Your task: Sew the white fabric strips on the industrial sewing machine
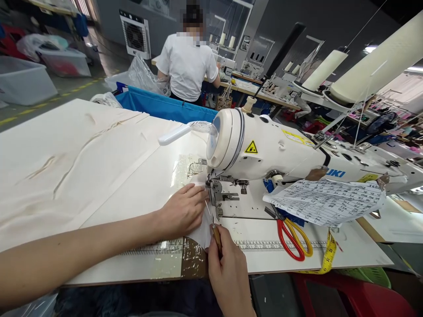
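Observation:
My left hand (185,210) lies palm down on thin white fabric (199,233), its fingertips close to the presser foot of a white sewing machine (264,149). The fingers are together and rest flat on the cloth. Lower and to the right, my right hand (228,266) is wrapped round the wooden handle of an awl (216,235). The awl's thin metal shaft points up toward the needle area, beside my left fingertips. A wide spread of cream fabric (82,163) covers the table on the left.
Red-handled scissors (289,244) and a yellow measuring tape (328,255) lie right of my hands. A printed paper (327,200) hangs on the machine. Thread cones (325,70) stand at upper right. Behind a blue cloth bin (165,105), a person in a white shirt (188,66) faces away.

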`<state>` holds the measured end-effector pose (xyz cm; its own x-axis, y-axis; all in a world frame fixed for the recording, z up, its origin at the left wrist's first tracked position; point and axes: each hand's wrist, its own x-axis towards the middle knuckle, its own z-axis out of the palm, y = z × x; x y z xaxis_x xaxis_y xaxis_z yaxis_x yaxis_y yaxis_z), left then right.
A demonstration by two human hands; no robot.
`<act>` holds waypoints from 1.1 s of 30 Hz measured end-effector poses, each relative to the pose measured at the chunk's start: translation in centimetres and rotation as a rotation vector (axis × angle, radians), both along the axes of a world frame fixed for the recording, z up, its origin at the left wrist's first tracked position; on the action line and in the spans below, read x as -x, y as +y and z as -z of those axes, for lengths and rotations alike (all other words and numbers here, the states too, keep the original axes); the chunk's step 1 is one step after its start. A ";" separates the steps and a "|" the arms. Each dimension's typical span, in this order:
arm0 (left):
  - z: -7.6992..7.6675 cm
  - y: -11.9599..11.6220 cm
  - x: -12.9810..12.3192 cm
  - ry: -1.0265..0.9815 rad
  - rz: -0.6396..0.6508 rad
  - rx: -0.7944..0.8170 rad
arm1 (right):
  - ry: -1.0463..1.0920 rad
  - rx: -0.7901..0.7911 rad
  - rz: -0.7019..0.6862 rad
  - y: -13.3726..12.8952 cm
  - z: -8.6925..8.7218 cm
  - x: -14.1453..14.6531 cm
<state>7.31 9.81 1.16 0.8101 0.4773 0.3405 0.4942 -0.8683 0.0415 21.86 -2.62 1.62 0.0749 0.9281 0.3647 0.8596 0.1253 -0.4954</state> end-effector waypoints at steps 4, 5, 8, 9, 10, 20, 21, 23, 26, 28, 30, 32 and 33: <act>0.5 -0.6 -0.3 0.007 0.001 -0.009 | -0.026 0.018 -0.010 -0.3 0.0 -0.2; 0.5 -0.6 -0.3 0.010 0.001 -0.014 | -0.032 0.017 -0.013 -0.4 0.0 -0.3; 0.4 -0.6 -0.2 0.019 0.012 -0.032 | -0.032 0.007 -0.027 -0.9 0.3 -0.6; 0.3 -0.6 -0.2 0.022 0.016 -0.039 | -0.017 0.013 -0.025 -1.2 0.5 -0.8; 0.3 -0.6 -0.2 0.024 0.019 -0.044 | 0.008 0.027 -0.015 -1.5 0.8 -1.0; 0.3 -1.1 -0.2 0.026 0.004 -0.062 | 0.296 0.197 0.127 -2.8 1.5 -3.4; 0.2 -1.1 -0.2 0.033 0.004 -0.067 | 0.308 0.209 0.136 -2.8 1.3 -3.4; 0.2 -1.1 -0.2 0.042 0.005 -0.070 | 0.323 0.231 0.161 -2.7 0.9 -3.2; 0.1 -1.2 -0.2 0.050 0.013 -0.066 | 0.345 0.263 0.196 -2.7 0.4 -2.9; 0.1 -1.2 -0.2 0.052 0.016 -0.060 | 0.359 0.262 0.196 -2.7 0.3 -2.8; 0.1 -1.2 -0.2 0.051 0.020 -0.048 | 0.369 0.246 0.189 -2.7 0.4 -2.8; 0.1 -1.2 -0.2 0.043 0.023 -0.036 | 0.371 0.233 0.183 -2.7 0.5 -2.8; 0.1 -1.3 -0.2 0.037 0.025 -0.029 | 0.372 0.231 0.181 -2.7 0.5 -2.9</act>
<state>7.48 8.56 1.11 0.8340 0.4470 0.3234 0.4731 -0.8810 -0.0023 24.74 -5.29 1.08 0.3293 0.9418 0.0677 0.6163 -0.1600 -0.7711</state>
